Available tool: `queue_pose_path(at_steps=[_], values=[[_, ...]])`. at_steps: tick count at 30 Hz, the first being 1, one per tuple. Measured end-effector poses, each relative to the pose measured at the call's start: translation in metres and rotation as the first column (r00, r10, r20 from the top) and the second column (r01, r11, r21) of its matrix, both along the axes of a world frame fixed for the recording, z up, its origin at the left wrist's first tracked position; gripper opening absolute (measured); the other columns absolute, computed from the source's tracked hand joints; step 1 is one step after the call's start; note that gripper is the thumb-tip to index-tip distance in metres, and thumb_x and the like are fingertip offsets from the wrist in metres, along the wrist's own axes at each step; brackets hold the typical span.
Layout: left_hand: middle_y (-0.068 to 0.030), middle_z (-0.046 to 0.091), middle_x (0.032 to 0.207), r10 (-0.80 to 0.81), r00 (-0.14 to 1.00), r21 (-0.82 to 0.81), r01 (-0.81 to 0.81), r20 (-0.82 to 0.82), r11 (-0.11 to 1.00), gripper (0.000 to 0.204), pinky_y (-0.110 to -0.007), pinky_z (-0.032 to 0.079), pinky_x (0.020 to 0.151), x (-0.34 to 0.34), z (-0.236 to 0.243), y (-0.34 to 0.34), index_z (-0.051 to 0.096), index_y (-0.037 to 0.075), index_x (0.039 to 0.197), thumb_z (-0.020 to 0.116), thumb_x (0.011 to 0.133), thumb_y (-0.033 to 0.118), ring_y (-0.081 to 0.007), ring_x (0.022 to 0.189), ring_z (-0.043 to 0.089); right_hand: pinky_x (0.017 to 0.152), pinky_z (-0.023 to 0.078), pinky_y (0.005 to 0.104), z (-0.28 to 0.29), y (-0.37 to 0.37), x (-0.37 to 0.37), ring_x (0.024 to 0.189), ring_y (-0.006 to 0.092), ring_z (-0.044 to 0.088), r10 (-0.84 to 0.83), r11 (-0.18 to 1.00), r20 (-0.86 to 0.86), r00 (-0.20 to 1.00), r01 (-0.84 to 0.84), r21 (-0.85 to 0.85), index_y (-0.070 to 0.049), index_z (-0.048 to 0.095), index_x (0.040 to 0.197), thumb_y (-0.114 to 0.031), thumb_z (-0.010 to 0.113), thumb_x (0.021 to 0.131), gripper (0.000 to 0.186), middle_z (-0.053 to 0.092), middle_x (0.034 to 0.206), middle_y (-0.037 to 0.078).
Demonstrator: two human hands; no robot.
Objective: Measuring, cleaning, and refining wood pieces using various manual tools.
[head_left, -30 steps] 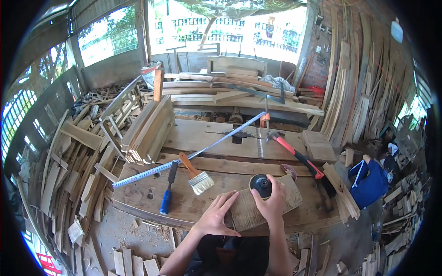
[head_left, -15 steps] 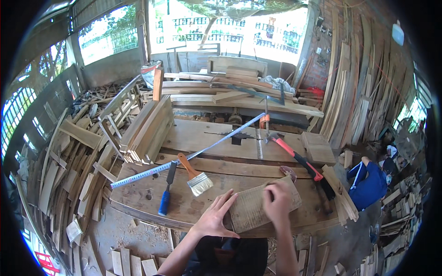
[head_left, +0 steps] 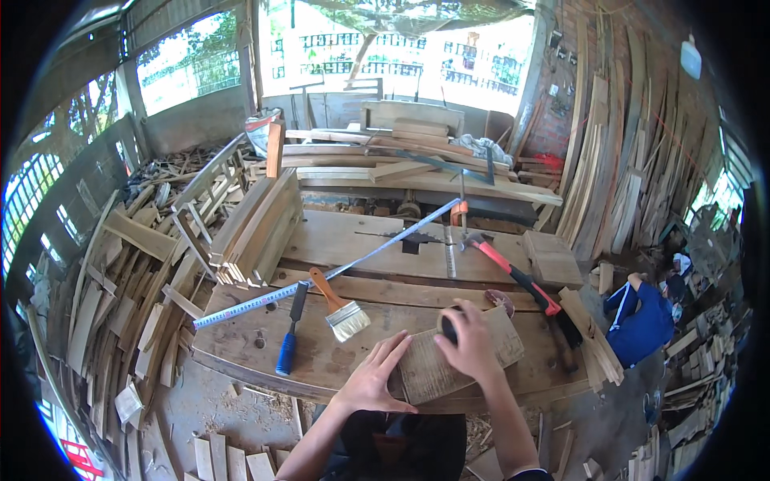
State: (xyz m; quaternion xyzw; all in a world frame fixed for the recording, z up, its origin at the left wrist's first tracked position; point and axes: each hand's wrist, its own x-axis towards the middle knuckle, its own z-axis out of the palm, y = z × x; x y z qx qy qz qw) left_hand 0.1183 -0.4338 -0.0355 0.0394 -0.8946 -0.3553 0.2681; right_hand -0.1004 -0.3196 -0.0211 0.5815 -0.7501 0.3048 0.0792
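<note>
A rough rectangular wooden board [head_left: 433, 373] lies slightly slanted at the near edge of the workbench [head_left: 241, 343]. My left hand [head_left: 370, 380] spans its left end, thumb along the near corner and fingers by the far corner, holding it. Over the board's upper face is my right hand [head_left: 473, 345], closed on a dark round pad [head_left: 448, 329] whose kind I cannot make out. A reddish-brown disc [head_left: 500, 301] lies just beyond the board. To the left are a wide paintbrush [head_left: 346, 318] and a blue-handled chisel [head_left: 287, 349].
A white measuring tape [head_left: 345, 267] slants across the bench. On the right lies a red-and-black hammer [head_left: 521, 276]. Stacked boards [head_left: 253, 232] stand at the back left. A person in blue [head_left: 642, 321] crouches at the right. Scrap wood [head_left: 132, 301] is heaped left.
My right hand has moved left and away from me across the board, and the dark round pad in it now shows. My left hand and the board stay in place.
</note>
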Motion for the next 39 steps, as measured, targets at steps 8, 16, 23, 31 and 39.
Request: queue_pose_path(at_steps=[8, 16, 23, 31, 39], values=[[-0.0252, 0.034, 0.153, 0.024, 1.0, -0.009, -0.025, -0.01, 1.0, 0.127, -0.047, 0.036, 0.114, 0.004, -0.001, 0.001, 0.027, -0.002, 0.154, 0.093, 0.056, 0.046, -0.0437, 0.138, 0.039, 0.11, 0.038, 0.0494, 0.016, 0.033, 0.047, 0.131, 0.0356, 0.049, 0.347, 0.935, 0.007, 0.938, -0.346, 0.073, -0.016, 0.067, 0.118, -0.026, 0.073, 0.082, 0.038, 0.055, 0.135, 0.011], [-0.026, 0.033, 0.153, -0.004, 1.0, 0.01, 0.004, -0.006, 1.0, 0.127, -0.047, 0.035, 0.115, 0.0, 0.0, 0.001, 0.026, -0.002, 0.154, 0.093, 0.057, 0.045, -0.0434, 0.139, 0.038, 0.103, 0.042, 0.0487, -0.001, 0.013, -0.013, 0.124, 0.0393, 0.051, -0.143, 0.99, -0.048, 0.989, 0.143, -0.004, -0.01, 0.063, 0.12, -0.024, 0.073, 0.081, 0.043, 0.056, 0.13, 0.016], [-0.0255, 0.032, 0.154, 0.026, 1.0, -0.01, -0.026, -0.003, 1.0, 0.127, -0.048, 0.035, 0.115, 0.002, -0.003, 0.001, 0.026, -0.001, 0.154, 0.093, 0.057, 0.045, -0.044, 0.14, 0.037, 0.109, 0.037, 0.0531, 0.005, 0.015, 0.045, 0.13, 0.0392, 0.048, 0.238, 0.971, -0.044, 0.97, -0.236, 0.037, -0.014, 0.063, 0.122, -0.029, 0.072, 0.083, 0.043, 0.054, 0.134, 0.013], [-0.025, 0.034, 0.152, 0.0, 1.0, -0.037, 0.0, -0.003, 0.999, 0.124, -0.047, 0.034, 0.115, -0.003, 0.002, 0.001, 0.027, -0.001, 0.154, 0.091, 0.058, 0.045, -0.0428, 0.138, 0.038, 0.106, 0.037, 0.0496, 0.001, 0.061, -0.037, 0.124, 0.0375, 0.051, -0.211, 0.977, 0.012, 0.977, 0.211, -0.03, -0.011, 0.064, 0.118, -0.025, 0.073, 0.079, 0.042, 0.056, 0.129, 0.015], [-0.025, 0.035, 0.152, 0.015, 1.0, -0.011, -0.014, 0.02, 1.0, 0.123, -0.048, 0.035, 0.115, 0.003, 0.002, 0.001, 0.028, 0.0, 0.154, 0.092, 0.057, 0.04, -0.0424, 0.138, 0.038, 0.108, 0.038, 0.0503, 0.004, 0.047, 0.046, 0.128, 0.0378, 0.049, 0.035, 0.999, -0.013, 0.999, -0.036, -0.021, -0.013, 0.067, 0.117, -0.023, 0.069, 0.083, 0.035, 0.057, 0.13, 0.014]])
